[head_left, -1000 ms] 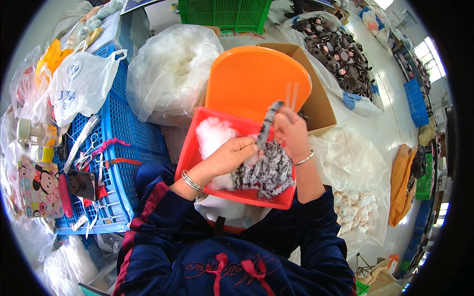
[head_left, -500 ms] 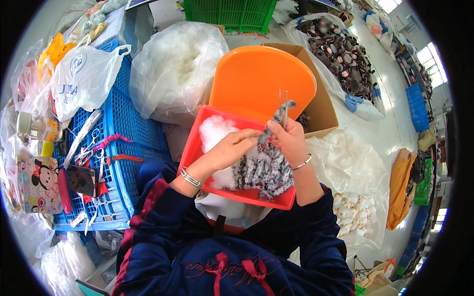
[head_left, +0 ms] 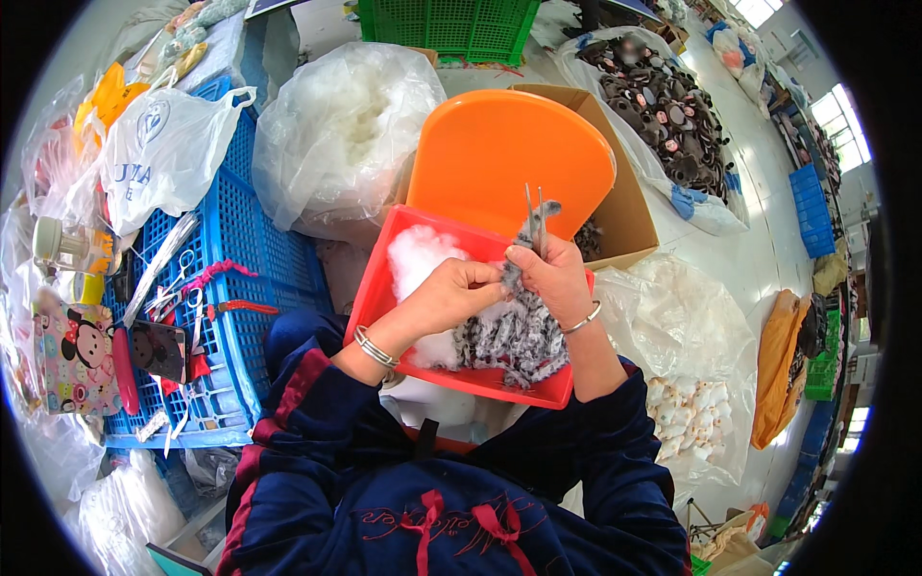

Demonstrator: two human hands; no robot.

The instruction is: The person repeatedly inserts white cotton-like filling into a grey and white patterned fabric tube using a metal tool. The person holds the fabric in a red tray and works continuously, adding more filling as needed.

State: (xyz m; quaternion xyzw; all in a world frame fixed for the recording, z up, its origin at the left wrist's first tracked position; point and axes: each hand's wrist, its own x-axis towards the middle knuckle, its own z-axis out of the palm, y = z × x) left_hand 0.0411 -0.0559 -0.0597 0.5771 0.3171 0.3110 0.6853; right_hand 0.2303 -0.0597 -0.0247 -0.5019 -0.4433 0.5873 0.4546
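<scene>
My right hand [head_left: 559,280] is closed around metal tweezers [head_left: 529,213] and a narrow grey fuzzy plush piece [head_left: 546,208]. Both prongs point up and away from me, with the piece lying along them. Close beside it, my left hand [head_left: 455,292] has thumb and fingers pinched together at the piece's lower end; what exactly lies between the fingertips is hidden. Under both hands a red plastic tray [head_left: 361,309] rests on my lap. It holds white fluffy stuffing [head_left: 415,253] on the left and a pile of black-and-grey fuzzy pieces [head_left: 521,344] on the right.
An orange rounded board or seat [head_left: 517,149] sits just beyond the tray, before a cardboard box [head_left: 629,216]. Left stand a bag of stuffing [head_left: 348,125] and a blue crate [head_left: 254,370] with scissors [head_left: 181,272] and a phone [head_left: 158,351]. A clear bag of small white pieces [head_left: 687,413] lies right.
The right hand, tweezers and grey piece have shifted slightly left and down. My left fingers have drawn into a tighter pinch at the piece's lower end.
</scene>
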